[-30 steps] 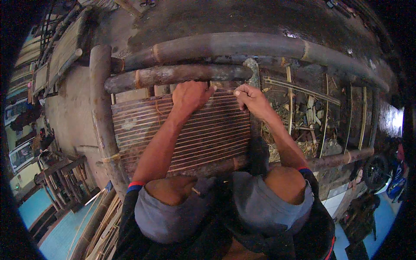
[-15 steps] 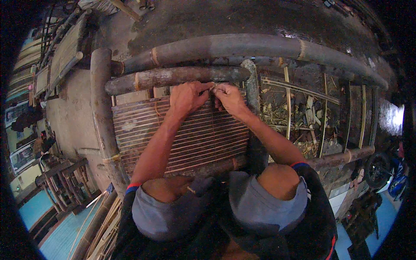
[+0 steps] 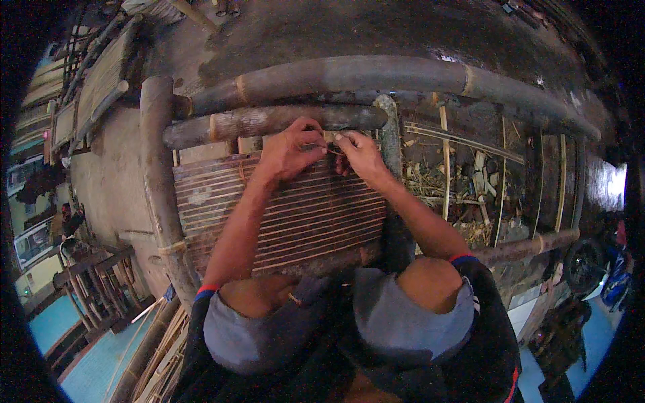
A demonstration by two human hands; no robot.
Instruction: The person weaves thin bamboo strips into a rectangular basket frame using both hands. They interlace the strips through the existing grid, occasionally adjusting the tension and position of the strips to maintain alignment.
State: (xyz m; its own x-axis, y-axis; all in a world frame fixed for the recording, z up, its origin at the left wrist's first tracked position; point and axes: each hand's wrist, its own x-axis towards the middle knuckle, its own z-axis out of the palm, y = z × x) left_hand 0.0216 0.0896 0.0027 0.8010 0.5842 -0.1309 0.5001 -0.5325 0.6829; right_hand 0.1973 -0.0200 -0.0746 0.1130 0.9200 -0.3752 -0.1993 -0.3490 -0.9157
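At the far edge of a slatted bamboo panel [image 3: 289, 221], my left hand [image 3: 290, 151] bends its fingers inward, their tips close to my right hand. My right hand [image 3: 363, 158] pinches with thumb and forefinger at the same spot. Something small and pale shows between the fingertips, too small to name. The panel's thin slats run left to right inside a frame of thick bamboo poles. Just beyond my hands lies a thick bamboo pole [image 3: 269, 121]. A thin cord [image 3: 242, 168] crosses the slats left of my left hand.
A larger bamboo rail [image 3: 376, 72] curves across the far side. An upright post [image 3: 158, 154] stands left, a mottled post [image 3: 393, 144] right. Past it, scraps and shavings [image 3: 484, 174] litter the ground under thin crossbars. Bamboo strips [image 3: 161, 349] lie lower left; a wheel [image 3: 584, 265] stands far right.
My left hand has turned and its fingers have bent more, with the knuckles raised. My right hand has shifted slightly, its fingertips still close to the left hand's.
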